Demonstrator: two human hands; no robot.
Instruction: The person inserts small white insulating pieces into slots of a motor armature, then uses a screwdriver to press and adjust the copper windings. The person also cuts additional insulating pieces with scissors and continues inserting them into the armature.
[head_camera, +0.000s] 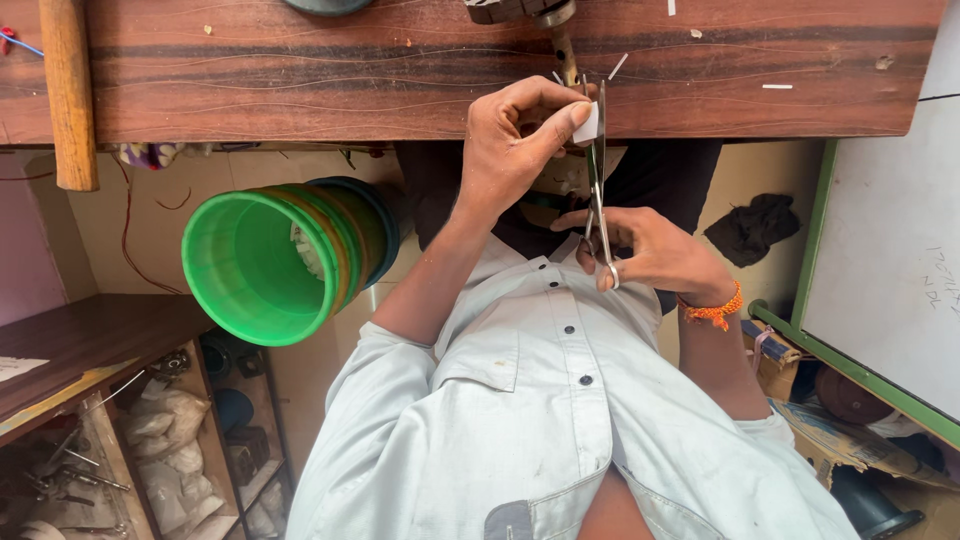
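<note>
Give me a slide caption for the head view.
Left hand pinches a small white piece while right hand works scissors at a wooden bench.

White board (890, 250) with green frame at right, torn cardboard box (850, 440) below it

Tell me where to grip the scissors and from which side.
Grip the scissors by the finger loops at the end nearest the body, coming from the right as the right hand does. The thin blades point away toward the white piece pinched in the left hand.
</note>
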